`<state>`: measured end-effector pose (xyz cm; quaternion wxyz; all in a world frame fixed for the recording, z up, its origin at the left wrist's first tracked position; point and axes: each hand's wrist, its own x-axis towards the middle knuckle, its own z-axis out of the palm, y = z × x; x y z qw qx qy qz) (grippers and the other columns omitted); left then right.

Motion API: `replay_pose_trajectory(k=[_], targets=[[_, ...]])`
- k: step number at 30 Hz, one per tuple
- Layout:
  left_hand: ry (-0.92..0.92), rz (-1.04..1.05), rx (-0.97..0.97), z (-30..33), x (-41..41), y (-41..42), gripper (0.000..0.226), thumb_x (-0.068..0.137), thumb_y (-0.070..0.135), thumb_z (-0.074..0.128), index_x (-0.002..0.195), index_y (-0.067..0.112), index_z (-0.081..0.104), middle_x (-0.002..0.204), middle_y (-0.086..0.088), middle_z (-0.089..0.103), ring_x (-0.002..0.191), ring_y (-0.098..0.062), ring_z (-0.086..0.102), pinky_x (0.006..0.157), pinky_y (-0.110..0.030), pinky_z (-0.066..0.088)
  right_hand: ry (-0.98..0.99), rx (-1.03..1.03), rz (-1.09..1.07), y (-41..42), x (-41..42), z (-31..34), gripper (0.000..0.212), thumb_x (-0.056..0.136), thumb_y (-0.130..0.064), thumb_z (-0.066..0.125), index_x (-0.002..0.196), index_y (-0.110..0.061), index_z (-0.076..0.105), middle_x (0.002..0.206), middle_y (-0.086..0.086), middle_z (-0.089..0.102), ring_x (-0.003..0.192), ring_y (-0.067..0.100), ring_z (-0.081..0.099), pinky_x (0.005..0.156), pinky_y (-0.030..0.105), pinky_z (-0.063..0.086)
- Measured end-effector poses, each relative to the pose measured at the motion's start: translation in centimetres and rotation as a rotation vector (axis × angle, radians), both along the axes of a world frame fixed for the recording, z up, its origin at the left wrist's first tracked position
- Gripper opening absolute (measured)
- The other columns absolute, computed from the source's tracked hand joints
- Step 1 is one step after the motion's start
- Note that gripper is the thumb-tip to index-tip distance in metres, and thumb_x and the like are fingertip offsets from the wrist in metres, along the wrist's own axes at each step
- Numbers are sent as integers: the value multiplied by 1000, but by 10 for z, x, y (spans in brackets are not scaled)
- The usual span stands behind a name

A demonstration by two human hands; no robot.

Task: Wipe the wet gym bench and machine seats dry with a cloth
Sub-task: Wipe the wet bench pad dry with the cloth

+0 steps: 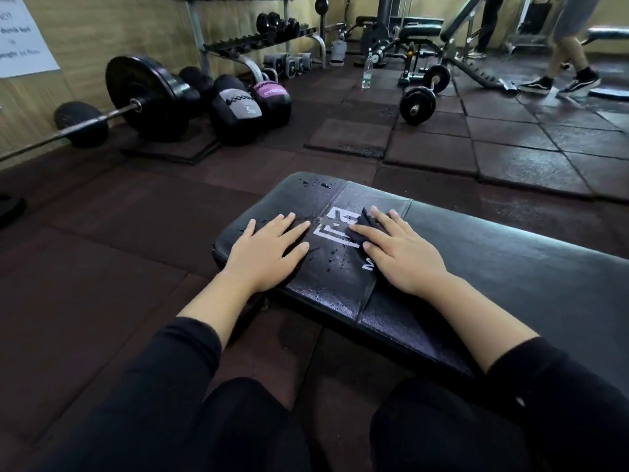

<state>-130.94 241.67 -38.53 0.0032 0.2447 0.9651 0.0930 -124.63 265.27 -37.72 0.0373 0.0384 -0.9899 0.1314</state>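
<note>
Head view: my right hand (401,253) presses a dark cloth (365,223) flat-fingered onto the black bench pad (510,267) (droplets remain); my left hand (269,250) rests open beside it.

The bench (476,260) pad is black leather-like vinyl, glossy and finely grained, beaded with water drops (328,264). The cloth (366,224) looks dark, soft, matt. Floor tiles (510,137) are rough speckled rubber.
</note>
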Motion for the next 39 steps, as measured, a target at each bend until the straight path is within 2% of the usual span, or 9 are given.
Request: replay_pose_trajectory(k=[11, 18, 21, 24, 27, 31, 33, 36, 39], targets=[[116, 45, 104, -16, -1, -7, 45, 104, 35, 23, 148, 45, 28, 159, 15, 17, 147, -6, 10, 120, -38, 3, -47, -6, 79, -23, -10, 8, 42, 102, -35, 26, 144, -38, 29, 154, -8, 26, 145, 12, 10, 115, 26, 5], [133, 34, 117, -18, -3, -9, 45, 105, 32, 24, 148, 42, 27, 160, 12, 18, 148, -8, 12, 120, -38, 4, 122, 159, 521, -47, 50, -7, 47, 97, -43, 20, 141, -36, 38, 149, -11, 36, 143, 15, 22, 117, 27, 15], [139, 35, 121, -20, -3, -9, 45, 105, 32, 24, 149, 41, 27, 160, 12, 18, 147, -9, 12, 120, -37, 4, 67, 132, 595, -19, 60, -1, 45, 99, -43, 21, 141, -39, 37, 151, -17, 29, 144, 7, 15, 116, 22, 13], [144, 42, 114, -20, -3, -10, 45, 105, 33, 23, 149, 42, 27, 160, 13, 17, 147, -8, 11, 120, -36, 3, 25, 57, 572, 3, 47, 4, 44, 98, -45, 23, 140, -41, 37, 150, -13, 32, 143, 2, 16, 117, 21, 11], [154, 44, 114, -21, -3, -9, 45, 105, 33, 24, 149, 42, 27, 159, 13, 18, 147, -8, 12, 120, -36, 4, -25, 17, 381, 8, 27, 9, 37, 98, -47, 26, 134, -56, 28, 152, -11, 30, 142, 0, 13, 115, 17, 7], [158, 48, 122, -21, -4, -8, 45, 104, 33, 25, 148, 42, 29, 159, 13, 19, 147, -8, 13, 120, -36, 4, 4, 74, 308, -26, 17, 4, 40, 100, -44, 25, 140, -46, 31, 152, -11, 28, 144, 5, 11, 110, 12, 0], [163, 45, 118, -21, -4, -9, 45, 104, 32, 25, 148, 41, 29, 159, 13, 20, 147, -9, 14, 120, -36, 5, 73, 102, 395, -45, 26, -1, 50, 95, -48, 17, 140, -40, 35, 150, -9, 34, 144, 11, 16, 112, 16, 3], [159, 40, 125, -20, -3, -9, 45, 104, 32, 25, 148, 41, 29, 159, 12, 20, 147, -9, 14, 120, -36, 5, 138, 144, 564, -43, 46, -7, 47, 97, -43, 22, 137, -35, 44, 147, -10, 39, 142, 16, 25, 116, 28, 17], [159, 40, 122, -19, -3, -8, 45, 104, 32, 25, 148, 41, 29, 159, 12, 20, 147, -9, 13, 120, -36, 4, 120, 121, 661, -19, 60, -4, 42, 99, -39, 26, 137, -36, 45, 149, -16, 35, 143, 9, 19, 116, 27, 18]])
